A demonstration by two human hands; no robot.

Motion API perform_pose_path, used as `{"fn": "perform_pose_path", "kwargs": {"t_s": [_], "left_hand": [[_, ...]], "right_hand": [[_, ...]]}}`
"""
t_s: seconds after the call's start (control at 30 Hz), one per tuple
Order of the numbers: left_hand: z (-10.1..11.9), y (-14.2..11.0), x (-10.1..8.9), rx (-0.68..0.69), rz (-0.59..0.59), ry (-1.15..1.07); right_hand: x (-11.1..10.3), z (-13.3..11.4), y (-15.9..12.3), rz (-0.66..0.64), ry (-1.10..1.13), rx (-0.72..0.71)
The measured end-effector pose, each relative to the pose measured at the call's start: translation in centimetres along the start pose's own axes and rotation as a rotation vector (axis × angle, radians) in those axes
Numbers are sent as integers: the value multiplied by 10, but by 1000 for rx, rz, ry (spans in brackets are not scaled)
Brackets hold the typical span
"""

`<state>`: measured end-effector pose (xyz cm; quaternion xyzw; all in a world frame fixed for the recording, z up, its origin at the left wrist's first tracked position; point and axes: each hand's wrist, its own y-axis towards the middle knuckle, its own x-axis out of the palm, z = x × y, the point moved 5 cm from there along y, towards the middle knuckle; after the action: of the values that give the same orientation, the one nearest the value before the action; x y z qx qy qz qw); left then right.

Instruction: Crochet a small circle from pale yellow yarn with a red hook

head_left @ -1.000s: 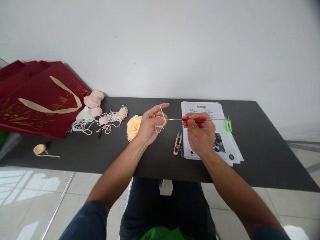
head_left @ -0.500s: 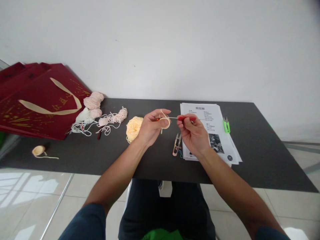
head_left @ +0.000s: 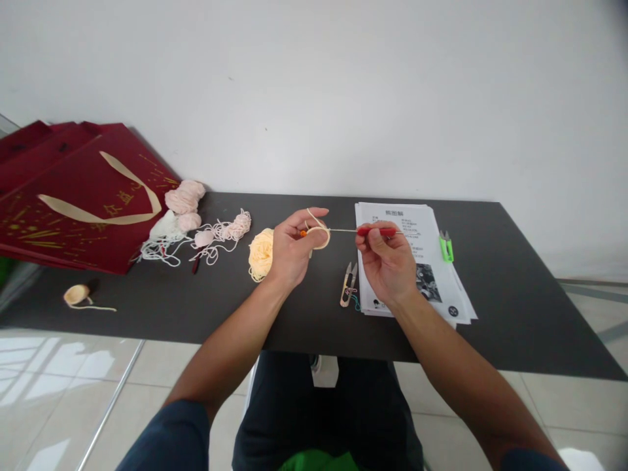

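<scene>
Between the thumb and fingers of my left hand point(head_left: 293, 245) is a small round crochet piece point(head_left: 321, 239) in pale yellow yarn. A strand of the same yarn runs up over the raised index finger, and a small orange bit shows by the fingers. My right hand point(head_left: 387, 258) pinches the red handle of a crochet hook point(head_left: 376, 231). The hook's thin metal shaft points left and its tip meets the crochet piece; whether it is inside a stitch is too small to tell. A yellow yarn ball point(head_left: 260, 255) lies just behind my left wrist, partly hidden.
Thread snips point(head_left: 348, 285) lie beside printed sheets point(head_left: 392, 210); green snips point(head_left: 446, 246) rest at the sheets' right edge. At left are dark red gift bags point(head_left: 83, 196), pink yarn point(head_left: 184, 197), tangled white yarn point(head_left: 164, 230) and a small cream crochet cup point(head_left: 76, 294).
My right hand with the crochet hook moved left toward my left hand, then slightly back right. The crochet piece turned in my left fingers and its round shape shows more.
</scene>
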<state>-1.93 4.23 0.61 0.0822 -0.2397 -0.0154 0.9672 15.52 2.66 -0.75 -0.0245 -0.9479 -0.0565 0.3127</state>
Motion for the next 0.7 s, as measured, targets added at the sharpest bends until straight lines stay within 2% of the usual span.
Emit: {"fn": "perform_pose_path", "kwargs": {"t_s": [0.23, 0.7], "left_hand": [[1, -2, -2, 58, 24, 96], [-4, 1, -5, 135, 10, 137]], "right_hand": [[1, -4, -3, 4, -47, -52], [0, -10, -3, -10, -39, -137]]}}
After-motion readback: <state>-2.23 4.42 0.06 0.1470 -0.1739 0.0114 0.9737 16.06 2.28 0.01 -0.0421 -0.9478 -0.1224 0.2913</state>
